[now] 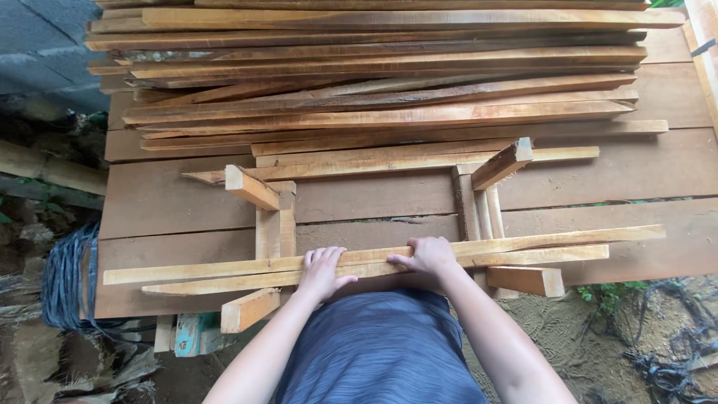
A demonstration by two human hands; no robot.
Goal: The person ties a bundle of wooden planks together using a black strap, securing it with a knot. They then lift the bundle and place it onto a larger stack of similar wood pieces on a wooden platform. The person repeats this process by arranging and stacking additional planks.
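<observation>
Two long thin wooden slats (523, 247) lie side by side across a pair of small wooden frames, the left frame (269, 224) and the right frame (479, 202), at the near edge of a plank bench (149, 202). My left hand (323, 271) rests on top of the slats, fingers curled over them. My right hand (428, 256) grips the same slats just to the right, thumb pointing left. Both hands sit between the two frames.
A big stack of long rough-cut wooden strips (374, 75) fills the far half of the bench. A coil of dark cord (63, 280) hangs at the left. Sandy ground and dark tangled wire (666, 366) lie at the right. A grey block wall (37, 45) stands far left.
</observation>
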